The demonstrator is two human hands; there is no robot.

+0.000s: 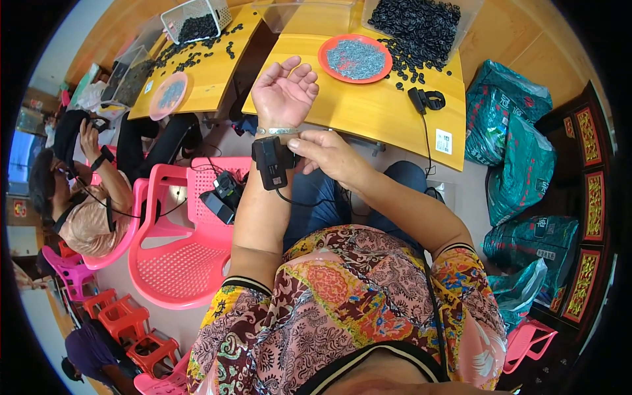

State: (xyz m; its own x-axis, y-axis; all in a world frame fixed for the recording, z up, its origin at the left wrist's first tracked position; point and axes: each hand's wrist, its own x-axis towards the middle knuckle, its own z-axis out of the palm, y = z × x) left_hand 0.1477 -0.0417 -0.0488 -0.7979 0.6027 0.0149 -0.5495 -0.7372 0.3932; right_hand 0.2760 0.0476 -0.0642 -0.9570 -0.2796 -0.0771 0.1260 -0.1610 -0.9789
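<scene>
My left hand (pixel 286 92) is held palm up over the near edge of the yellow table, its fingers loosely spread and nothing in them. A metal bracelet (pixel 279 131) circles that wrist. Just below it a black box-shaped device (pixel 271 163) is strapped to the forearm, with a cable running off its lower end. My right hand (pixel 327 155) reaches across, thumb and fingers pinching the black strap (pixel 291 153) at the device's right side. Part of the strap is hidden behind these fingers.
On the table (pixel 342 112) lie a red plate (pixel 356 78) of small metal pieces, a bin of black rings (pixel 413 27) and another wrist device (pixel 425 100) with a cable. Teal sacks (pixel 523 164) stand right. Left are a pink chair (pixel 178 263) holding black devices and a seated person (pixel 95 210).
</scene>
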